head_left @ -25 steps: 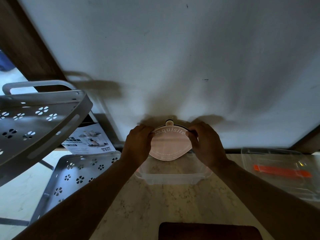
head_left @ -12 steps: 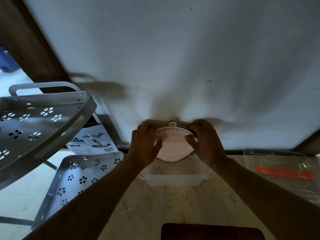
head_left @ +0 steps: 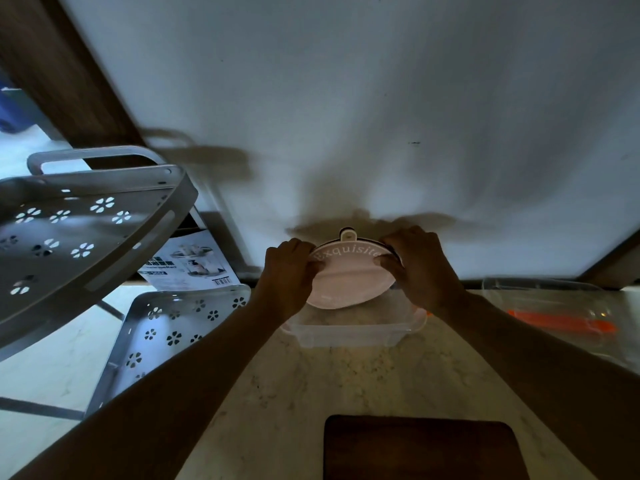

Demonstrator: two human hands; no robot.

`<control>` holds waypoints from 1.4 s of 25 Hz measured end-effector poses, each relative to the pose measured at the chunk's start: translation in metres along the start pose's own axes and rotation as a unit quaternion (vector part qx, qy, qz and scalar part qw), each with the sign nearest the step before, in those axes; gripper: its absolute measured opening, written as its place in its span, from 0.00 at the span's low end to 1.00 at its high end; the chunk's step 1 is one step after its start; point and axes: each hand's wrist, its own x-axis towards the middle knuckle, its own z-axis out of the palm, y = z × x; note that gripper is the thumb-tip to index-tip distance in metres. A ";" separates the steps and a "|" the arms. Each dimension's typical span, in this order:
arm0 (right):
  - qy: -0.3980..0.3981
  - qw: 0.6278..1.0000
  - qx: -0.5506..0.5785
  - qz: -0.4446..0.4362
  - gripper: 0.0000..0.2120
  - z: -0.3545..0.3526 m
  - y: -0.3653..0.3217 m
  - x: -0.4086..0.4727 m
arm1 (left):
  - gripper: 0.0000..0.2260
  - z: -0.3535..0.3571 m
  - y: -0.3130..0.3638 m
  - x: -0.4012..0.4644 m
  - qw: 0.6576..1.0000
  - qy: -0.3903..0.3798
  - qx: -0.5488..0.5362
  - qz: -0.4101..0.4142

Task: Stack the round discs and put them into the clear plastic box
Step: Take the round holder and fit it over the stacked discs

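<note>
Pink discs [head_left: 349, 278], stacked with "Exquisite" lettering on the top face, sit between my two hands, tilted, near edge low over the far part of the clear plastic box [head_left: 349, 332]. My left hand [head_left: 289, 271] grips the left rim, thumb on the top face; my right hand [head_left: 417, 263] grips the right rim the same way, so both are clamped on the stack. Holding from both sides probably keeps the discs aligned while I lower them; a dark edge and a small tab show at the far side, so I judge more than one disc here, count unclear. Box stands open on the marble counter [head_left: 346, 382], just below and near side of the stack; stack not yet inside. Grey perforated rack [head_left: 86, 220] left, another clear container [head_left: 554, 306] right, well apart.
</note>
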 end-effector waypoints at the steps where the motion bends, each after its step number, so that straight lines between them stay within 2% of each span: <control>1: -0.012 1.000 -0.006 -0.005 0.09 0.001 -0.001 -0.001 | 0.09 0.001 0.000 -0.001 1.000 -0.007 0.011 -0.002; 8: -0.007 1.000 0.024 -0.008 0.09 0.000 0.005 -0.001 | 0.09 -0.001 0.003 0.000 0.999 0.039 -0.030 0.021; 11: -0.025 1.000 0.000 -0.007 0.09 0.000 0.007 0.001 | 0.08 -0.001 0.003 0.005 0.999 0.029 -0.043 -0.002; 15: 0.001 1.000 0.003 -0.026 0.09 -0.003 0.006 0.003 | 0.08 -0.005 0.000 0.006 0.996 0.045 -0.077 -0.001; 20: -0.040 0.999 -0.007 -0.022 0.09 -0.003 0.003 0.005 | 0.08 -0.007 -0.002 0.003 0.998 0.014 -0.055 -0.015; 23: -0.034 0.999 -0.005 -0.036 0.09 -0.003 0.003 0.005 | 0.08 -0.011 -0.004 0.003 0.997 0.034 -0.067 -0.005; 26: -0.062 0.997 -0.036 -0.025 0.10 -0.002 0.000 0.006 | 0.07 -0.013 -0.001 0.006 0.998 -0.004 -0.056 -0.014; 30: -0.018 0.999 -0.025 -0.022 0.10 -0.003 0.002 0.006 | 0.07 -0.019 -0.002 0.009 0.996 0.007 -0.084 -0.013; 33: -0.045 0.998 -0.042 0.009 0.10 0.001 -0.002 0.007 | 0.07 -0.016 0.003 0.009 0.998 -0.037 -0.056 -0.017; 35: -0.034 0.999 -0.025 0.012 0.10 0.002 0.001 0.009 | 0.07 -0.015 0.003 0.011 0.997 -0.024 -0.075 -0.027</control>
